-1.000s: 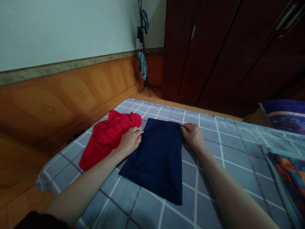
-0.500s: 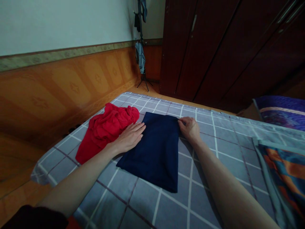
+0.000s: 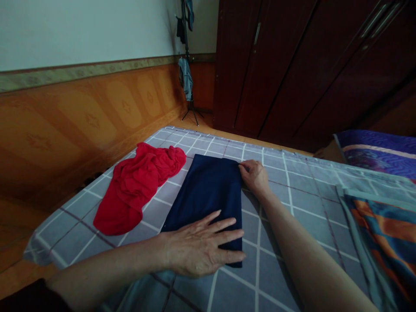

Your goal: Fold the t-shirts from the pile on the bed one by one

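Note:
A dark navy piece of cloth [image 3: 211, 186], folded into a flat four-sided shape, lies in front of me on the checked grey bed sheet [image 3: 279, 234]. Across its near edge my left hand [image 3: 204, 247] rests flat with fingers spread, covering the near left corner. My right hand [image 3: 255, 175] pinches the far right corner of the navy cloth between thumb and fingers. To the left lies a crumpled red cloth [image 3: 136, 182], apart from both hands. What kind of garment either cloth is, I cannot tell.
At the right edge lies an orange and blue patterned cloth [image 3: 383, 225] with grey trim. Beyond it is a purple quilted item [image 3: 380, 147]. A coat stand [image 3: 186, 78] with hanging clothes stands in the far corner, left of a dark wooden wardrobe [image 3: 273, 65].
My left hand has moved from the navy cloth's far left edge to its near edge, spreading its fingers. The right hand keeps its pinch on the corner. The view has shifted slightly.

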`<move>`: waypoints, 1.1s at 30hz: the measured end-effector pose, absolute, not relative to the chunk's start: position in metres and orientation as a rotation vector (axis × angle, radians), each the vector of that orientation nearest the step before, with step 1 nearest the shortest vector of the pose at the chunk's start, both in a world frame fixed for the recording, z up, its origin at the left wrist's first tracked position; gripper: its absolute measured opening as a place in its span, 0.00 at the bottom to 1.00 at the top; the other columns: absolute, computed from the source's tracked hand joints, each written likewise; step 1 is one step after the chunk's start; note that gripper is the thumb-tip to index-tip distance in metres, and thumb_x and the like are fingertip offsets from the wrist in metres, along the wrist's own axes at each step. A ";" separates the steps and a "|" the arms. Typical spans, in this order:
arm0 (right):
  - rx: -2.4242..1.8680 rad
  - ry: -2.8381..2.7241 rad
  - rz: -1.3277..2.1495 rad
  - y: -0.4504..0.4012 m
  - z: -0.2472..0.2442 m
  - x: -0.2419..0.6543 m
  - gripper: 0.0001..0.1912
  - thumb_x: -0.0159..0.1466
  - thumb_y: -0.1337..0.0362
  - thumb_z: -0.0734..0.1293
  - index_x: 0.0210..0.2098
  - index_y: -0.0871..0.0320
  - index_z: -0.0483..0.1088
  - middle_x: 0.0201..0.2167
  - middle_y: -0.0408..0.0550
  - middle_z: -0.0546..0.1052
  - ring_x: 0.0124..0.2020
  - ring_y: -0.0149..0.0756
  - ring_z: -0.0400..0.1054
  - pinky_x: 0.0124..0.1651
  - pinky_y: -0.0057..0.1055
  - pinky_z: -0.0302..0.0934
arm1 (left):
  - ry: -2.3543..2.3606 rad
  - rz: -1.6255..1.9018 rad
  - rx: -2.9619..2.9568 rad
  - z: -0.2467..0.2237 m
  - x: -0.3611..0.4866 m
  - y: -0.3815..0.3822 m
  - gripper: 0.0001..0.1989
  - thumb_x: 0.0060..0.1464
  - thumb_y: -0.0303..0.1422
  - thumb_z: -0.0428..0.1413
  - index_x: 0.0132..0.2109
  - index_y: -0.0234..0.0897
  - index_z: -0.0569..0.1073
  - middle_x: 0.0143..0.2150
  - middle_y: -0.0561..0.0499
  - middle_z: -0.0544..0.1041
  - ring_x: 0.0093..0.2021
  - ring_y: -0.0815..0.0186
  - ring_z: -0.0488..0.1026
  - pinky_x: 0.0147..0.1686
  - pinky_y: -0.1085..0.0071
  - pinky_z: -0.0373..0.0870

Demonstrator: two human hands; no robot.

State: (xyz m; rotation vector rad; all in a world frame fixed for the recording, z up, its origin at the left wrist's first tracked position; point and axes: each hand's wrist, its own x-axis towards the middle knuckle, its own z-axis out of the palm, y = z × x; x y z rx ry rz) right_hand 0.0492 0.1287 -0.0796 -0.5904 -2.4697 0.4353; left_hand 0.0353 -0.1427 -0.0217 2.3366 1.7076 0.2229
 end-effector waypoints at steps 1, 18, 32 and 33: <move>-0.586 -2.470 0.434 0.128 -0.079 0.049 0.12 0.62 0.64 0.61 0.35 0.57 0.76 0.37 0.51 0.78 0.43 0.42 0.67 0.47 0.36 0.60 | 1.695 0.218 2.323 -0.020 0.033 -0.142 0.22 0.61 0.33 0.49 0.61 0.45 0.62 0.67 0.47 0.55 0.68 0.57 0.44 0.65 0.51 0.45; -0.395 -2.415 0.234 0.084 -0.049 0.049 0.28 0.63 0.54 0.62 0.57 0.67 0.63 0.57 0.63 0.65 0.59 0.51 0.56 0.58 0.47 0.53 | 1.962 0.208 2.110 -0.031 0.019 -0.137 0.38 0.54 0.41 0.58 0.67 0.44 0.51 0.69 0.40 0.44 0.69 0.51 0.38 0.64 0.46 0.40; -0.211 -2.862 0.147 0.048 -0.055 0.047 0.29 0.67 0.53 0.57 0.62 0.63 0.58 0.63 0.59 0.58 0.64 0.50 0.49 0.64 0.49 0.42 | 2.418 0.268 1.695 -0.034 -0.031 -0.143 0.37 0.58 0.46 0.50 0.67 0.33 0.48 0.70 0.37 0.43 0.69 0.52 0.38 0.64 0.49 0.45; -0.211 -2.862 0.148 0.048 -0.055 0.047 0.29 0.67 0.53 0.57 0.62 0.62 0.57 0.63 0.58 0.58 0.64 0.51 0.48 0.64 0.49 0.41 | 2.382 0.214 1.686 -0.038 -0.033 -0.144 0.38 0.58 0.48 0.49 0.68 0.34 0.45 0.70 0.37 0.41 0.69 0.53 0.37 0.64 0.49 0.44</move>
